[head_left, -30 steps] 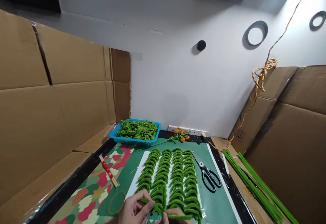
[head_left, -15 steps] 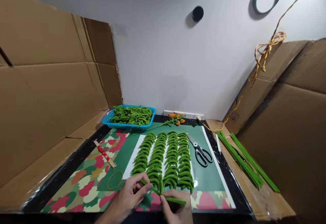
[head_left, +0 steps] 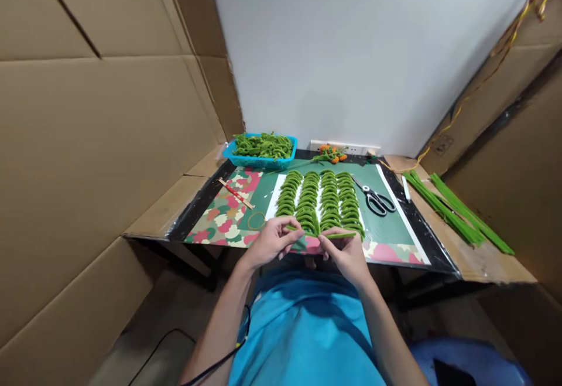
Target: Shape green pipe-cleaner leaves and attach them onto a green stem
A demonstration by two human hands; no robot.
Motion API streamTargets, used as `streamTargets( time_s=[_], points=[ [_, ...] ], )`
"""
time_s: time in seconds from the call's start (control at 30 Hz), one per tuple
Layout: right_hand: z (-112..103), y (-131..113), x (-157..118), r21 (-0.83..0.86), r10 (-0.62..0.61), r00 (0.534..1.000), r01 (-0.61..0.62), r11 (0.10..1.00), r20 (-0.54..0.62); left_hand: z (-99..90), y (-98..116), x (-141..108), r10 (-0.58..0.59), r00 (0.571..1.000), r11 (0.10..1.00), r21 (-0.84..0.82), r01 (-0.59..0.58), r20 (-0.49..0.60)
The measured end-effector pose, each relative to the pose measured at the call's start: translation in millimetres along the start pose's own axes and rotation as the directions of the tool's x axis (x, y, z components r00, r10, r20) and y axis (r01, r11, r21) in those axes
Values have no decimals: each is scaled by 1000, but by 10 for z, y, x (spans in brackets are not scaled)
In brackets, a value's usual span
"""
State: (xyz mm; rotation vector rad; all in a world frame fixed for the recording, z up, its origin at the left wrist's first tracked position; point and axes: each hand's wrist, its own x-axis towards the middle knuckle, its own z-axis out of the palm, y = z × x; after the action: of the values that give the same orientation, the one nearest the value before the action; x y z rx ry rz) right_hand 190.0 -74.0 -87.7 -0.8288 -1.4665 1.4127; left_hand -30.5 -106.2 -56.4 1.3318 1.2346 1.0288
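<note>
Near the table's front edge, my left hand [head_left: 277,238] pinches one side of a green fuzzy stem piece [head_left: 316,226]. My right hand [head_left: 345,250] grips its other side, fingers closed. One strand of the piece points up between the hands, while others run sideways into the fingers. Just beyond lie four columns of curved green fuzzy pieces [head_left: 330,198] on a white sheet [head_left: 274,196]. Black-handled scissors [head_left: 376,198] rest to the right of the columns.
A blue basket [head_left: 259,162] of green pieces stands at the back left, with orange flowers [head_left: 333,154] to its right. Chopsticks [head_left: 236,193] and a rubber band [head_left: 256,221] lie left. Long green stems [head_left: 448,213] and a white pen [head_left: 406,189] are at right. Cardboard walls [head_left: 100,140] flank the table.
The view has tilted down and shifted left, so the table appears higher and the blue-clothed lap shows. Both hands still hold the green piece.
</note>
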Motion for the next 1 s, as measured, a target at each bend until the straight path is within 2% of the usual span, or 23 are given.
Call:
streamTargets(
  time_s=[0.13, 0.3, 0.47, 0.57, 0.7, 0.87, 0.93, 1.0],
  points=[
    [23, 83, 22, -51, -23, 999, 25, 998, 30, 1, -53, -45, -8, 999, 1000, -25, 7, -51],
    [11, 66, 62, -34, -72, 997, 73, 997, 23, 5, -49, -32, 36, 999, 999, 16, -35, -25],
    [-11, 137, 113, -9, -56, 995, 56, 998, 83, -50, -106, -25, 35, 999, 999, 2, -35, -37],
    [-9, 181, 138, -8, -75, 994, 76, 997, 75, -58, -131, -9, 62, 997, 998, 2, -62, -54],
    [2, 144, 164, -31, -105, 990, 108, 994, 92, -64, -111, 3, 85, 994, 996, 38, -82, -67],
    [15, 62, 169, -34, -127, 986, 131, 991, 105, -89, -43, 23, 46, 998, 999, 21, -45, -44],
    [21, 51, 158, -25, -132, 986, 135, 990, 106, -39, -29, 42, 53, 995, 999, 6, -53, -83],
    [22, 51, 146, -22, -128, 987, 131, 991, 100, 62, -37, 73, 108, 975, 993, -16, -114, -196]
  ],
)
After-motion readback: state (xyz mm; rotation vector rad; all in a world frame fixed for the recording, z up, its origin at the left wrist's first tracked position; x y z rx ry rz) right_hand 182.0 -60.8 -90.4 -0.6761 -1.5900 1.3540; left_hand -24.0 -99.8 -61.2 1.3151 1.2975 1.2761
